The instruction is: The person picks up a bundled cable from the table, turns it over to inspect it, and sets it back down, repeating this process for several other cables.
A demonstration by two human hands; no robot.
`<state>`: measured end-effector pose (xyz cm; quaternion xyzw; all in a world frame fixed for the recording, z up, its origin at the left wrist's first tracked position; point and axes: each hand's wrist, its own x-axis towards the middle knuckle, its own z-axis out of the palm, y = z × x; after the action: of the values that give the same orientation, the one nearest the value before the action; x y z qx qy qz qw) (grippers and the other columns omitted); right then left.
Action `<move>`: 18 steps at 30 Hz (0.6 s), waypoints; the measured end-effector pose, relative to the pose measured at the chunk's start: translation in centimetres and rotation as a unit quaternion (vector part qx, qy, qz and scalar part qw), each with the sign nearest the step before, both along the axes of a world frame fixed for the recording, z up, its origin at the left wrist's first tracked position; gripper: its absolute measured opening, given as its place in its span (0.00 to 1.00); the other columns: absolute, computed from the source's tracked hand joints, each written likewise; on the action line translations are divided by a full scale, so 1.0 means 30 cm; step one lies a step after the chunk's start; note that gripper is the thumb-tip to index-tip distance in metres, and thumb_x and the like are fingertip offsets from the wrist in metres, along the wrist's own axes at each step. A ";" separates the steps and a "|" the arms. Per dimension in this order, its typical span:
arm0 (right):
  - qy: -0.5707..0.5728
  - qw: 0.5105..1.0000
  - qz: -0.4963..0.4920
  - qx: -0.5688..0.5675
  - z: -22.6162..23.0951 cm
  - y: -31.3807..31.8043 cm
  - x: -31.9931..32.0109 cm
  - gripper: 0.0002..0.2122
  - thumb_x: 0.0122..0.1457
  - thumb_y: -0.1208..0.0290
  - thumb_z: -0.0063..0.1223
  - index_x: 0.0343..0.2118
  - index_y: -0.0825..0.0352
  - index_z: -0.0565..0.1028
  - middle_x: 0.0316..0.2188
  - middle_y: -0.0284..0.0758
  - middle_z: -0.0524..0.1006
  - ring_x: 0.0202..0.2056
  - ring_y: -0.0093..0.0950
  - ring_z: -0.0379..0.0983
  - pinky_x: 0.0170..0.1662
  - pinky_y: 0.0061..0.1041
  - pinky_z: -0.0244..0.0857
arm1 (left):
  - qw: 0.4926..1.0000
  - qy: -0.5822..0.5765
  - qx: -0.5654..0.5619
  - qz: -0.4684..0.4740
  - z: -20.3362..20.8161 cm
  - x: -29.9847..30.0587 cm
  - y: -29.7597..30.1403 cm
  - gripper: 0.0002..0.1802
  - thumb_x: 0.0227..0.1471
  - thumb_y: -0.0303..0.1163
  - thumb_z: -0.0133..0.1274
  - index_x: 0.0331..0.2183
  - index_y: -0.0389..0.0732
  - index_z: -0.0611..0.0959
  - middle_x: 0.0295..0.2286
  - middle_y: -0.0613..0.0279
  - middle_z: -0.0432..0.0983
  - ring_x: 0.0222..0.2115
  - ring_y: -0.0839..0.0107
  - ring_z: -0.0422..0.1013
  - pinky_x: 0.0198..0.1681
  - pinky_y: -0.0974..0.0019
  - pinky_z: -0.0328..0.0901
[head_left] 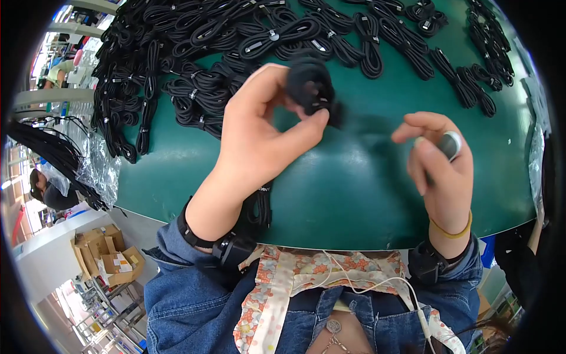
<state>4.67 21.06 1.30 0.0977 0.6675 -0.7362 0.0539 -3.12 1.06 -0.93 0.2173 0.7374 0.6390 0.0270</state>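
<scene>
In my left hand [259,124] is a coiled black cable [309,85], pinched between thumb and fingers above the green table. The coil is blurred by motion. My right hand [439,156] is to the right of it, apart from the cable, with its fingers curled and fingertips separated. A small round thing with a white rim and a dark grey middle [451,146] sits in the crook between its thumb and fingers; its kind is unclear. Partly hidden beneath my left wrist, another bundled black cable [259,206] lies close to the front edge.
Bundled black cables [200,94] are heaped over the far left of the green table [354,200]. More bundles [466,85] lie along the far right. Loose black cables [53,150] and clear plastic bags [100,165] hang at the left edge. Cardboard boxes [109,253] stand lower left.
</scene>
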 end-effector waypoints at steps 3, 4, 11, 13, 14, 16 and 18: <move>0.067 0.997 0.027 0.018 -0.013 -0.014 0.007 0.21 0.44 0.77 0.49 0.44 0.73 0.61 0.32 0.37 0.69 0.13 0.09 0.55 0.17 0.07 0.47 | 0.970 -0.141 0.173 -0.099 0.018 0.038 0.011 0.16 0.34 0.17 0.52 0.31 0.34 0.70 0.28 0.60 0.68 0.28 0.75 0.67 0.31 0.72 0.63; 0.102 0.993 0.043 0.028 -0.015 -0.015 0.009 0.22 0.41 0.80 0.52 0.43 0.73 0.62 0.33 0.37 0.69 0.14 0.09 0.56 0.17 0.06 0.48 | 0.933 -0.208 0.257 -0.144 0.024 0.047 0.013 0.18 0.35 0.15 0.51 0.33 0.33 0.69 0.29 0.58 0.69 0.29 0.75 0.68 0.31 0.73 0.65; 0.192 0.973 0.110 -0.067 -0.030 0.003 0.019 0.28 0.34 0.86 0.55 0.44 0.75 0.60 0.37 0.38 0.67 0.17 0.08 0.59 0.18 0.05 0.50 | 0.923 -0.237 0.269 -0.140 0.072 0.087 0.029 0.22 0.30 0.20 0.55 0.33 0.31 0.67 0.28 0.51 0.68 0.27 0.68 0.68 0.29 0.70 0.66; 0.207 0.970 0.105 -0.076 -0.031 0.005 0.022 0.29 0.34 0.86 0.55 0.45 0.76 0.59 0.37 0.38 0.66 0.18 0.08 0.59 0.18 0.05 0.50 | 0.933 -0.242 0.245 -0.103 0.074 0.092 0.036 0.24 0.28 0.24 0.58 0.32 0.31 0.68 0.26 0.50 0.68 0.23 0.66 0.69 0.25 0.70 0.66; 0.211 0.971 0.107 -0.045 -0.031 0.006 0.023 0.30 0.33 0.86 0.55 0.45 0.76 0.59 0.38 0.39 0.66 0.18 0.08 0.59 0.18 0.05 0.50 | 0.940 -0.213 0.243 -0.106 0.071 0.093 0.036 0.24 0.27 0.24 0.58 0.31 0.31 0.68 0.26 0.50 0.67 0.22 0.67 0.69 0.25 0.71 0.66; 0.219 0.969 0.110 0.016 -0.030 0.005 0.025 0.31 0.33 0.86 0.56 0.45 0.77 0.58 0.38 0.40 0.65 0.18 0.08 0.59 0.17 0.05 0.49 | 0.952 -0.154 0.239 -0.111 0.061 0.091 0.032 0.24 0.25 0.24 0.59 0.30 0.32 0.68 0.26 0.49 0.67 0.21 0.68 0.69 0.25 0.71 0.66; 0.207 0.972 0.105 0.027 -0.031 -0.004 0.029 0.31 0.33 0.82 0.56 0.45 0.76 0.57 0.37 0.41 0.65 0.21 0.12 0.60 0.20 0.06 0.51 | 0.965 -0.102 0.203 -0.133 0.049 0.072 0.009 0.24 0.25 0.24 0.59 0.30 0.33 0.67 0.26 0.50 0.66 0.21 0.68 0.69 0.25 0.71 0.66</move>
<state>5.53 20.93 0.36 -0.1259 0.6906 -0.7121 -0.0113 -0.96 1.32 0.56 0.2483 0.5504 0.7844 0.1418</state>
